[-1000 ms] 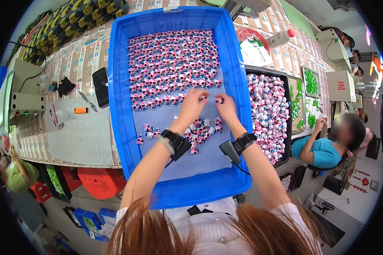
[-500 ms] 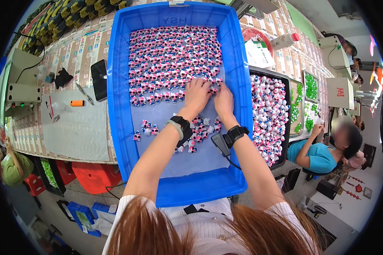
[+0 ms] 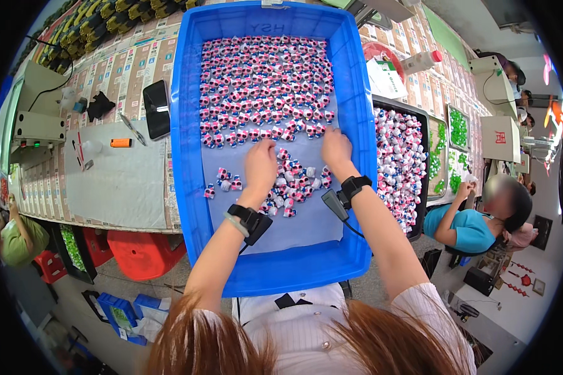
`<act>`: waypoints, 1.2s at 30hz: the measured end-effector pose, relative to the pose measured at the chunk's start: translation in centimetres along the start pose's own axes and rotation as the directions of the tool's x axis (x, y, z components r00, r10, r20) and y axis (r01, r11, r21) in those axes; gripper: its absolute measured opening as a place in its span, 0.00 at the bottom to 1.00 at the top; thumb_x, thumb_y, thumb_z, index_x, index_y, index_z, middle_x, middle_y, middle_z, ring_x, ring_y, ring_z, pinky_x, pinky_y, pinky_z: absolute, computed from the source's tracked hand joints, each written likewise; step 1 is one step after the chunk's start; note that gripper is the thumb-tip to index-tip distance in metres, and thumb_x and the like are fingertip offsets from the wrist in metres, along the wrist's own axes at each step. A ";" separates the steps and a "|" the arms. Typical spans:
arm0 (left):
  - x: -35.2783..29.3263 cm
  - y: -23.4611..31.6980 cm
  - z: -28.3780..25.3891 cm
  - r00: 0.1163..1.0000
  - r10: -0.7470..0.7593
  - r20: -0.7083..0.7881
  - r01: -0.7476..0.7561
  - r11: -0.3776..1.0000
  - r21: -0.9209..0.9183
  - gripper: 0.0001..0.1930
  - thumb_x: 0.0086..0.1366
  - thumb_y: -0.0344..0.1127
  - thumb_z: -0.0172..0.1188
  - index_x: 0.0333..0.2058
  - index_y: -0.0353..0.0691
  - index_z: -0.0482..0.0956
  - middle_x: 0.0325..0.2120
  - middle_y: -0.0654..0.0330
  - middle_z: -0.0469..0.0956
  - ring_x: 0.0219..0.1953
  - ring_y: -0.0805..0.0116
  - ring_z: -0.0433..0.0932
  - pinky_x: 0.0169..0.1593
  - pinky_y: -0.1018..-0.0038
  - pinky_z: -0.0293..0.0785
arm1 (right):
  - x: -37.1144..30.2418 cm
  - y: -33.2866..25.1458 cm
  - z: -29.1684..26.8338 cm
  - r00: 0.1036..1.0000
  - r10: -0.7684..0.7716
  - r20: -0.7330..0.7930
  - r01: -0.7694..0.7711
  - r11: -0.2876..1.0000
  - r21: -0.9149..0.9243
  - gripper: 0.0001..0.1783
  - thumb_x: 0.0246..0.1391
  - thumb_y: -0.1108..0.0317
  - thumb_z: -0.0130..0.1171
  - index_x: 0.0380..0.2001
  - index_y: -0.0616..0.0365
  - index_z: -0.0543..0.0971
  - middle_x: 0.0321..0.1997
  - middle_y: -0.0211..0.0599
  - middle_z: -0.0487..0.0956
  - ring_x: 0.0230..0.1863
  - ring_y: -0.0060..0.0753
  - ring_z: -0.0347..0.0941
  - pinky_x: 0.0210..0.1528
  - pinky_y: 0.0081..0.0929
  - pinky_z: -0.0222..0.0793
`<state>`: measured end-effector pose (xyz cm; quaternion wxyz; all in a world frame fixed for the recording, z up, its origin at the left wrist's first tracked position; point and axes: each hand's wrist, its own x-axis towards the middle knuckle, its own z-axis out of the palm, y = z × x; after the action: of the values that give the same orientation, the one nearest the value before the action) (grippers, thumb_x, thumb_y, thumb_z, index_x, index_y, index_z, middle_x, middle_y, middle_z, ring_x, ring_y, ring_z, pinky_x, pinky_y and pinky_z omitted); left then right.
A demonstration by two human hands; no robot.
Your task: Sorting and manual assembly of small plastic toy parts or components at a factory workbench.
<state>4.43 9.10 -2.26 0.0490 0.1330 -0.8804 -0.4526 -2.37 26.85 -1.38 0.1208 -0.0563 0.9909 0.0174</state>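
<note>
A blue plastic bin point(image 3: 180, 162) holds small pink, white and blue toy figurines point(image 3: 266, 81) with dark eyes, lined up in rows toward its far end. Below the nearest row lies a loose heap of the same figurines point(image 3: 294, 181), some showing plain white backs. My left hand point(image 3: 261, 165) is just left of this heap, fingers curled closed; whatever they may hold is hidden. At the right end of the nearest row, beside the bin wall, my right hand point(image 3: 336, 150) has bent fingers close to the last figurine. Its fingertips' contents cannot be made out.
Right of the bin stands a black tray point(image 3: 422, 162) heaped with more figurines. A white bottle point(image 3: 419, 61) with a red cap lies behind it. On the left table are a phone point(image 3: 157, 109) and an orange lighter point(image 3: 121, 143). A person in turquoise point(image 3: 460, 225) sits at the right.
My left hand has drawn back from the row toward me and left. My right hand has come slightly nearer and away from the left. More figurines show along the nearest row's right part.
</note>
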 end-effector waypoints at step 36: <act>5.8 0.7 3.6 0.912 0.383 0.149 -0.411 0.846 0.338 0.13 0.45 0.34 0.60 0.33 0.46 0.75 0.34 0.63 0.68 0.40 0.64 0.64 0.43 0.66 0.57 | -1.2 -1.5 1.0 0.785 -0.506 -0.358 0.573 0.812 0.109 0.12 0.37 0.76 0.49 0.31 0.61 0.74 0.39 0.35 0.71 0.42 0.36 0.66 0.43 0.30 0.63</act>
<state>-2.01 10.66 -3.99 0.0829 -0.0625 -0.9581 -0.2671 -0.79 25.52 -2.10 -0.0325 -0.3274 0.9349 -0.1329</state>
